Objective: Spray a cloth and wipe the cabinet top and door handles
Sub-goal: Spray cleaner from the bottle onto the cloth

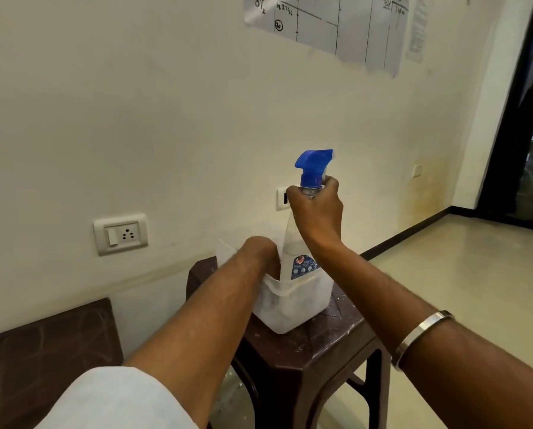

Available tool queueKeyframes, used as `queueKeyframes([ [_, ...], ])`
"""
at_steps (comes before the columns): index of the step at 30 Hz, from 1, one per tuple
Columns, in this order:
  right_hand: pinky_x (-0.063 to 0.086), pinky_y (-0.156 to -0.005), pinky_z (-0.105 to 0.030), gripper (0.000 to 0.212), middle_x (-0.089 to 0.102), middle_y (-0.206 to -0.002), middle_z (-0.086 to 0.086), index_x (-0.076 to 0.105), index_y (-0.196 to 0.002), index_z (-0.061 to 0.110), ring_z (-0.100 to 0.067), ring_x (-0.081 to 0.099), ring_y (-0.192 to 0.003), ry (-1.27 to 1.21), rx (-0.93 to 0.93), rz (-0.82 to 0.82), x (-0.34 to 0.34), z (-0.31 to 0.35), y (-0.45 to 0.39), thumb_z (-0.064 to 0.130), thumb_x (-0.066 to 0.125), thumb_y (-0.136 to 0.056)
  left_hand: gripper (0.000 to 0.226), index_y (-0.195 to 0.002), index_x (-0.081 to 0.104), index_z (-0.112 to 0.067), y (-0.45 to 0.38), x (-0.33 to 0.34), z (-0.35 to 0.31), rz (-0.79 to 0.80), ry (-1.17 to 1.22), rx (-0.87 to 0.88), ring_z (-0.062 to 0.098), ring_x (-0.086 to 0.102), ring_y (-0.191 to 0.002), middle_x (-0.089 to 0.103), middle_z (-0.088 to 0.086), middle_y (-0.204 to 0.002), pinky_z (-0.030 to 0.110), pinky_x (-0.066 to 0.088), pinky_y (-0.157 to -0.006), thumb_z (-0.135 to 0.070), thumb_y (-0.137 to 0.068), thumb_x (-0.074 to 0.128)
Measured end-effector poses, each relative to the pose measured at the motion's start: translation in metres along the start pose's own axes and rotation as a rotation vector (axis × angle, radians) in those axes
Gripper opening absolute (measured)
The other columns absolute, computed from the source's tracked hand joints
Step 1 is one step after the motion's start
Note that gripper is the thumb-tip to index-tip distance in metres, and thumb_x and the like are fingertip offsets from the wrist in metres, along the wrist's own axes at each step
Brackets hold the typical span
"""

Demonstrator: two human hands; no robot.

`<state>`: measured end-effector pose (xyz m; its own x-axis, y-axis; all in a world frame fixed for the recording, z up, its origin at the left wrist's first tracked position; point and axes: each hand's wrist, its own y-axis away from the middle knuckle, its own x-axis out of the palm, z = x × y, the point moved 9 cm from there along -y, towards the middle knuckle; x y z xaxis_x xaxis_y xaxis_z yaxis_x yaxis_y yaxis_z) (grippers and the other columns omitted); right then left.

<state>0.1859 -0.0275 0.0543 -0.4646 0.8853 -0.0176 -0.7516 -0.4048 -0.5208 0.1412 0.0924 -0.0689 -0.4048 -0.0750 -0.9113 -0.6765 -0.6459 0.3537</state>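
- 2 hands busy here: my right hand (316, 209) is wrapped around the neck of the spray bottle (302, 243), just under the blue trigger head (314, 164), fingers curled tight on it.
- My left hand (259, 252) is plunged into the translucent white plastic container (293, 308); fingers are hidden behind the container wall, so I cannot tell if they pinch anything.
- The bottle stands upright with its base still inside the container; its label shows above the rim.
- The container sits on a dark brown plastic stool (317, 351), close to the cream wall (135, 119), socket plate (121, 233) off to the left.
- No cloth visible anywhere; my guess is that it lies in the container under my left hand.
- No cabinet top or door handles clearly in view either; a dark brown surface (45, 360) at lower left could be one, not sure.
- Step in hand, as I judge it: fetch bottle and cloth out of the container.
- To do it well: lift the bottle straight up so it clears the rim without dragging the light container along.
- I'd use the left hand to hold the container down while lifting.
- Keep the nozzle pointed away from me, index finger off the trigger until the cloth is out.
- Risk: the container sits near the stool edge, so a sideways tug may tip it.
- Task barely begun; nothing sprayed or wiped yet, judging by this.
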Motion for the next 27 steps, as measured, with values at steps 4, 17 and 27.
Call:
queueKeyframes([
  [4, 0.039, -0.054, -0.017, 0.018, 0.050, -0.068, 0.007, 0.049, -0.095, 0.019, -0.008, 0.046, -0.057, 0.003, 0.005, 0.019, 0.003, 0.001, 0.000, 0.025, 0.061, -0.084, 0.057, -0.141, 0.043, -0.017, -0.001, 0.001, 0.000, 0.055, -0.039, -0.027, 0.024, 0.050, -0.116, 0.048, 0.008, -0.138, 0.033, 0.038, -0.095, -0.044, -0.093, 0.054],
  [17, 0.048, -0.063, -0.029, 0.009, 0.054, -0.070, -0.003, 0.054, -0.082, 0.020, -0.017, 0.051, -0.064, -0.043, 0.022, -0.009, -0.006, 0.015, -0.002, 0.019, 0.063, -0.085, 0.038, -0.126, 0.051, -0.007, 0.025, -0.046, 0.031, -0.175, 0.813, 0.104, 0.030, 0.062, -0.106, 0.061, 0.016, -0.121, 0.044, 0.052, -0.096, -0.018, -0.090, 0.051],
  [27, 0.054, -0.067, -0.038, 0.019, 0.064, -0.082, -0.028, 0.061, -0.097, 0.003, -0.029, 0.056, -0.066, 0.033, -0.272, 0.047, 0.000, 0.145, -0.003, 0.015, 0.063, -0.083, 0.053, -0.122, 0.059, 0.001, 0.102, -0.074, 0.097, -0.361, 1.970, 0.403, 0.034, 0.063, -0.101, 0.060, 0.022, -0.111, 0.048, 0.052, -0.096, -0.036, -0.085, 0.068],
])
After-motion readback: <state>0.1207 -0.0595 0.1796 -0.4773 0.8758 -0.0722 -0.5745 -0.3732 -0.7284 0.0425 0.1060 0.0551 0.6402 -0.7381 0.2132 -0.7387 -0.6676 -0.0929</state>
